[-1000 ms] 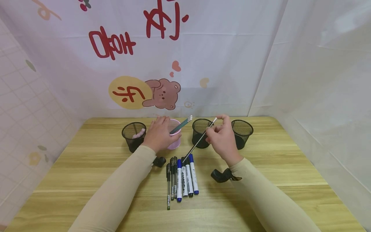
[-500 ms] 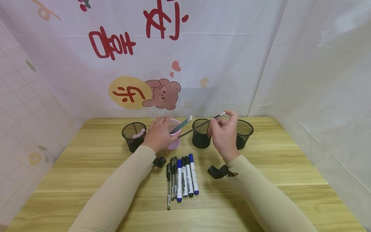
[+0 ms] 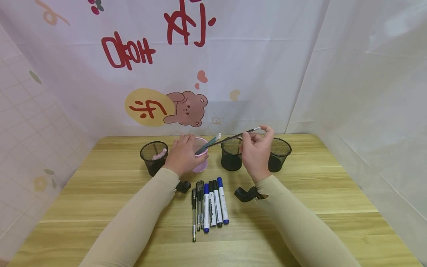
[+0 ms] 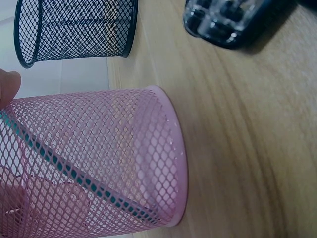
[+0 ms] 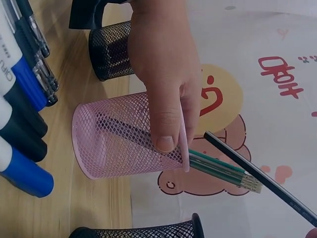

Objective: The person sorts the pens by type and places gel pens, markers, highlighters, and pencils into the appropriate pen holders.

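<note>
Gripped pink mesh cup (image 3: 201,167) near the rim with left hand (image 3: 181,155); pinched dark pencil (image 5: 285,198) in right hand (image 3: 257,155), free end just above that cup's mouth, not yet in. Counted as done: green pencils (image 5: 218,166) leaning inside pink mesh cup. Judged left over: dark pencil, perhaps also gel pens (image 3: 194,215) and markers (image 3: 218,207), loose on wooden table (image 3: 100,185). Noted pinkish things (image 3: 160,154) in left black cup (image 3: 152,165), two more black cups (image 3: 231,163) rightward; flagged left hand and green pencils as narrowing the opening
</note>
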Demonstrator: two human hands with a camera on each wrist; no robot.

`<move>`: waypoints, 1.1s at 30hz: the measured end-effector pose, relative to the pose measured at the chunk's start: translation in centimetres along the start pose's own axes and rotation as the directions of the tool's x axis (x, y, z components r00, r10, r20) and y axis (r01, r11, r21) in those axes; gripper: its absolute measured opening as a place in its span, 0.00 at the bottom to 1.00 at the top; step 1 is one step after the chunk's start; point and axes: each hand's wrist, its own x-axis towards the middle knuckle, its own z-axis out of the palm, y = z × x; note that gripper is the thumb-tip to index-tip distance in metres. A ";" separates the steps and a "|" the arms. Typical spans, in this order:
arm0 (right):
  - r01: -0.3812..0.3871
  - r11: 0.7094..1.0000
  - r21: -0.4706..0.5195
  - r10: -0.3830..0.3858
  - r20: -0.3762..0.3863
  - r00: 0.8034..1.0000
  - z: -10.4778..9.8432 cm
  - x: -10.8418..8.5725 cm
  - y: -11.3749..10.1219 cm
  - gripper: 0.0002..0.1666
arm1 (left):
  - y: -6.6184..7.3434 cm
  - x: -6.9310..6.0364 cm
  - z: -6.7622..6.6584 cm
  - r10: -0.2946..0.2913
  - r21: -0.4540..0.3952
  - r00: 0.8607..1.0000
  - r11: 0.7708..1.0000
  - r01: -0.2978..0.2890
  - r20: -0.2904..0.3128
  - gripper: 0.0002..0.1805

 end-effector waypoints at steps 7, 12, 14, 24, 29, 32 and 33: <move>0.016 1.000 -0.027 -0.016 -0.004 1.000 0.9 0.1 0.5 0.25 | 0.0 0.0 0.0 0.000 0.002 1.000 1.000 0.000 -0.001 0.55; 0.054 0.998 -0.041 -0.054 0.015 0.998 1.5 -0.1 0.7 0.23 | -0.1 0.1 -0.1 0.002 0.005 1.000 1.000 -0.002 -0.001 0.54; 0.063 0.997 -0.042 -0.061 0.026 0.998 1.7 -0.2 0.7 0.22 | -0.1 0.1 -0.1 0.003 0.006 1.000 1.000 -0.003 0.000 0.54; 0.071 0.994 -0.088 -0.066 0.067 0.996 2.5 -0.4 1.5 0.19 | 0.0 0.1 -0.1 0.003 0.005 1.000 1.000 -0.003 -0.005 0.54; 0.088 0.988 -0.129 -0.080 0.061 0.995 2.9 -0.5 1.7 0.18 | 0.0 0.1 -0.1 0.004 0.008 1.000 1.000 -0.004 -0.009 0.54; 0.093 0.982 -0.166 -0.082 0.070 0.994 3.2 -0.6 1.9 0.16 | 0.0 0.1 0.0 0.005 0.007 1.000 1.000 -0.005 -0.009 0.54; 0.095 0.979 -0.180 -0.082 0.076 0.994 3.2 -0.6 1.9 0.15 | 0.0 0.1 0.0 0.005 0.007 1.000 1.000 -0.005 -0.009 0.54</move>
